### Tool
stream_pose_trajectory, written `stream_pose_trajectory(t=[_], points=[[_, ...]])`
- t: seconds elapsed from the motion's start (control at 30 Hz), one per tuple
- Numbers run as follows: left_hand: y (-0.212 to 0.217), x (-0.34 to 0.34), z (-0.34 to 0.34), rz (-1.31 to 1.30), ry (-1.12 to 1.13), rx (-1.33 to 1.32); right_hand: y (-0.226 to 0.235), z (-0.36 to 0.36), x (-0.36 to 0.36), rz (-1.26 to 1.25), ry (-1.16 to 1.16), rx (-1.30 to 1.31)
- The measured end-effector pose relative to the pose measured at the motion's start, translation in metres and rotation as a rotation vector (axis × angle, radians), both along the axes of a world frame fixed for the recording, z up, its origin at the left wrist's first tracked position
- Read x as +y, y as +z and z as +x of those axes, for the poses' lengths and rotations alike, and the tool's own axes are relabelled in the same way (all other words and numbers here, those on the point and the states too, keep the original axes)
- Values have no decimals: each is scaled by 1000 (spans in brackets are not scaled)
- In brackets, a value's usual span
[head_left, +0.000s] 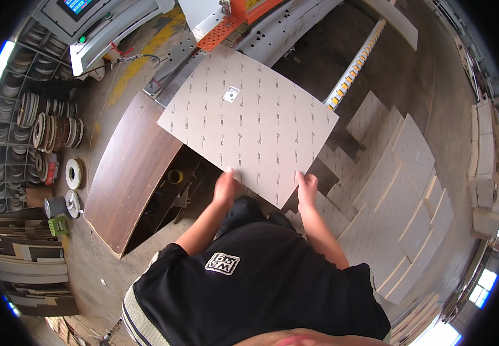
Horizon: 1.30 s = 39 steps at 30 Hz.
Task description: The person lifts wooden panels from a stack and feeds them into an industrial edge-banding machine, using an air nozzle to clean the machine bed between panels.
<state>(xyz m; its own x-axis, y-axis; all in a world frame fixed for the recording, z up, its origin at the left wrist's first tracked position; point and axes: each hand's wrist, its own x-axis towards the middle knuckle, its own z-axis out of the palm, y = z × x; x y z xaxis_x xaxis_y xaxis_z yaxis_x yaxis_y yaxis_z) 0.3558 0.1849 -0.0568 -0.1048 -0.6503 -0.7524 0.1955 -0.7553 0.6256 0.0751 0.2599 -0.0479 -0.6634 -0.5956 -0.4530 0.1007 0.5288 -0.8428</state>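
A large light-grey board, printed all over with small dark marks, lies between my hands and the machine. My left hand grips its near left edge, thumb on top and fingers hidden below. On the near right edge, my right hand holds it the same way. A white label is stuck on the upper left part of the board. The far corner reaches the orange plate of the machine.
To the left stands a brown wood-grain cabinet with a yellow tape roll inside. Stacked boards lie at right, below a roller rail. Edge-band rolls fill a rack at far left. A control panel is at upper left.
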Motion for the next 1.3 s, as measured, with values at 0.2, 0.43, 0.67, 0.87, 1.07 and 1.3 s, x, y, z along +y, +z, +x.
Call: stream_pose_trajectory(t=[0.2,0.43,0.67,0.87,1.07,1.3], points=[[34,-4,-46,-38,92,168,48,11,13,-66,62,-165],[24,-62,-33,-68,164,20,60,23,-19,-187,160,-513],[27,-91,-49,-35,171,41,64,16,-38,-244,123,-512],[25,-132,-89,-53,131,84,66,-15,-77,-290,89,-468],[27,-170,-140,-94,94,80,62,-59,-111,-335,55,-414],[-7,-220,-166,-79,80,165,61,-85,-116,-508,15,-487]])
